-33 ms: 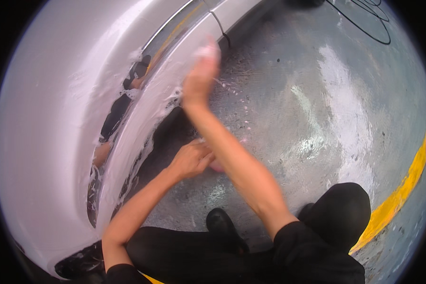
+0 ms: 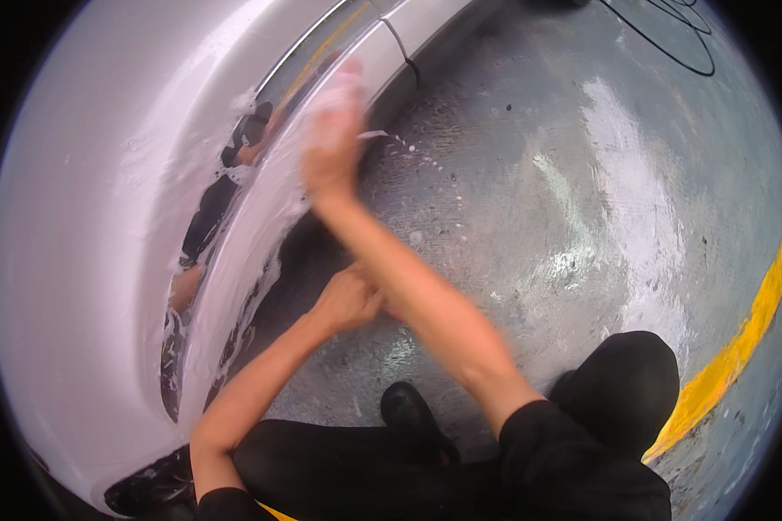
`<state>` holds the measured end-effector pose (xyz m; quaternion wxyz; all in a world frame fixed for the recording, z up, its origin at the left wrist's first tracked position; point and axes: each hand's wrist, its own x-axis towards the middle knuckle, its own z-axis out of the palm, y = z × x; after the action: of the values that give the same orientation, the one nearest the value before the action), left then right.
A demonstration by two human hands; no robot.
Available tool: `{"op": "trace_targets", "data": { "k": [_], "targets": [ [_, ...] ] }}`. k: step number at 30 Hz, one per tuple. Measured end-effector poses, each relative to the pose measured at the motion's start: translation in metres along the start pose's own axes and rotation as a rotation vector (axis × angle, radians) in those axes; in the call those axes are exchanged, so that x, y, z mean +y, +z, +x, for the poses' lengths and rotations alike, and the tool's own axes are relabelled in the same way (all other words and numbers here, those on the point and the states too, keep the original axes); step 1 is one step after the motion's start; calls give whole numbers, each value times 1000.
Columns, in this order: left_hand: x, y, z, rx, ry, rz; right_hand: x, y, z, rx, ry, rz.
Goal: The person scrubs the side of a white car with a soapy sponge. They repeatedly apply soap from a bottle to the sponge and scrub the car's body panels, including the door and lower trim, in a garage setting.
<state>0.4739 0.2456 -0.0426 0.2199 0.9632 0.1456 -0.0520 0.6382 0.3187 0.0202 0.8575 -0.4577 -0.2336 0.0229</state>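
My right hand (image 2: pixel 332 143) is smeared by motion along the lower edge of a foamy white car body (image 2: pixel 104 200). Whitish pink shows about its fingers; whether that is foam or a cloth I cannot make out. Below it, my left hand (image 2: pixel 349 298) is held low over the floor with bent fingers. My right forearm covers its fingertips, so what they hold is hidden. A shiny trim strip (image 2: pixel 207 221) runs along the car's lower side, reflecting my arms. Soap suds (image 2: pixel 248 304) streak the panel beneath that strip.
Wet grey floor (image 2: pixel 513 226) lies to the right, with splashed droplets and pale streaks. A yellow painted line (image 2: pixel 730 365) curves at the far right. Black hose or cable (image 2: pixel 678 56) loops at the top right. My black shoe (image 2: pixel 404 408) and bent knee (image 2: pixel 626 382) are close below.
My right hand has swung left, from beside the car's lower edge onto the foamy panel. Suds fly off to its right. My left hand has barely shifted.
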Motion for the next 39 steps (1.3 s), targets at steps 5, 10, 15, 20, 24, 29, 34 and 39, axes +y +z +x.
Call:
{"op": "trace_targets", "data": {
  "k": [5, 10, 15, 20, 24, 29, 34, 39],
  "targets": [
    [-9, 34, -14, -149, 0, -140, 9, 26, -62, -205, -487, -286],
    [0, 49, -22, -319, -163, -192, 37, 0, 69, 66, -161, -174],
    [20, 47, -8, -171, -159, -432, 40, 32, -26, -34, -445, -317],
    [-3, 71, -38, -314, -42, -187, 33, 18, 27, -41, -126, -249],
    [8, 60, -50, -436, -140, -245, 2, 43, -45, 33, -267, -283],
    [22, 11, -62, -549, -88, -196, 25, 30, -43, -180, -413, -282],
    [116, -116, -65, -629, -246, -33, 24, 22, 28, 189, -93, -77],
    [146, -158, -43, -210, -218, -294, 23, 31, -83, -193, -288, -265]
  ]
}}
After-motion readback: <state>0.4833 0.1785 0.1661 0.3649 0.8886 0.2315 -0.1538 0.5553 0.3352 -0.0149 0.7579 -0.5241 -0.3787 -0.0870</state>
